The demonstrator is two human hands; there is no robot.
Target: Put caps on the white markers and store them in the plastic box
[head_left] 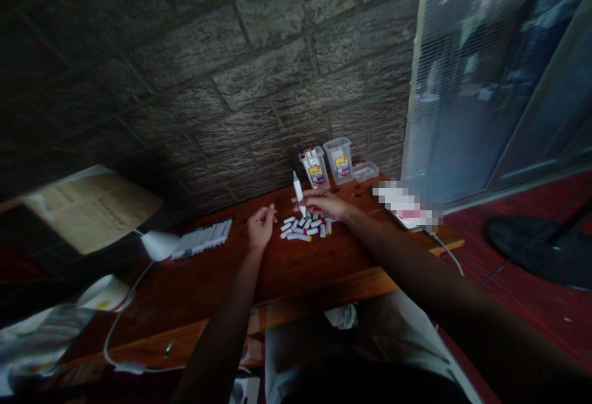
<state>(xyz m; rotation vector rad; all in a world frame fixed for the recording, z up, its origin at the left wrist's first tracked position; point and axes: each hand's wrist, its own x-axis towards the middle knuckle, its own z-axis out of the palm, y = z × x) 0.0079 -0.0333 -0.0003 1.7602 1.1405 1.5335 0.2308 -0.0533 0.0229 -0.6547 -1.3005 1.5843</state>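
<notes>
My right hand (326, 203) pinches a white marker (298, 193) and holds it nearly upright, its pale narrow end pointing up. Just below lies a pile of short white marker caps (308, 226) with coloured ends in yellow, purple, green and pink. To the left of the pile, my left hand (263, 226) hovers over the table with its fingers closed together. A small red spot shows at that hand; whether the fingers hold anything is hidden. Further left, several white markers (203, 239) lie side by side in a row.
Against the stone wall (287, 77) stand a clear tub with markers (314, 168), a second clear tub (339, 160) and a clear lid (365, 171). A blurred-out flat item (407, 206) with a cable lies right. A white bowl (104, 293) and a lamp (160, 245) are left.
</notes>
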